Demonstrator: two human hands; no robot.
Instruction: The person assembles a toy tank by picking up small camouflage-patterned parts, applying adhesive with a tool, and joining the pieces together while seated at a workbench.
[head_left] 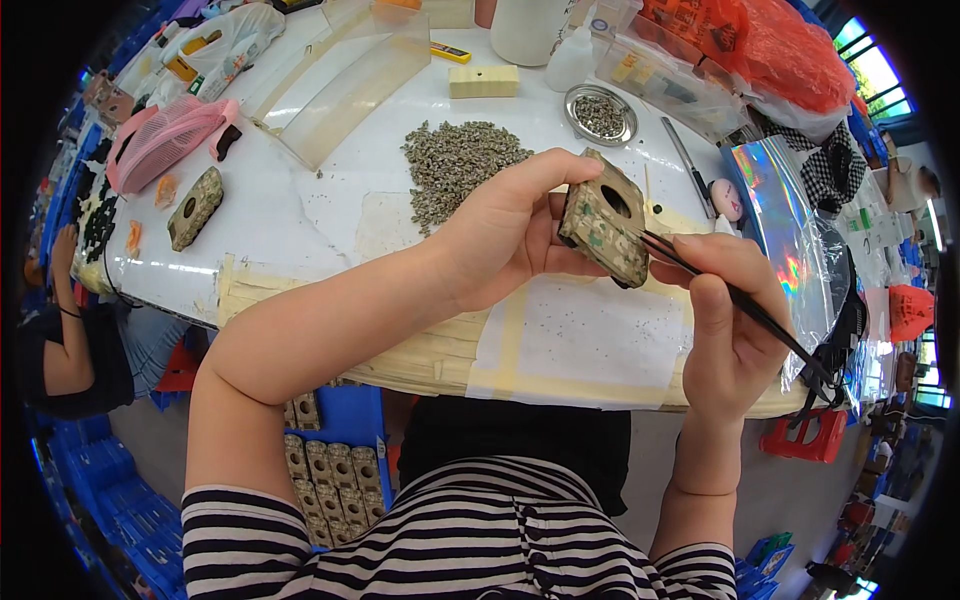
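My left hand (520, 225) grips a camouflage-patterned housing (608, 215) with a round hole in its face, held tilted above the table. Between the thumb and fingers of my right hand (735, 315) are black tweezers (745, 300), their tips touching or very close to the housing's right edge. Whether the tips pinch anything is too small to tell. Beyond my left hand lies a heap of small metallic parts (455, 165). Under both hands, a white paper sheet (575, 345) taped to the table carries scattered tiny specks.
A round metal dish (601, 114) of small parts stands at the back right, near a cream block (484, 82). Another camouflage housing (196, 208) and a pink mesh cap (170, 140) lie at left. Below the table edge, a blue crate (355, 415) has several similar housings beside it.
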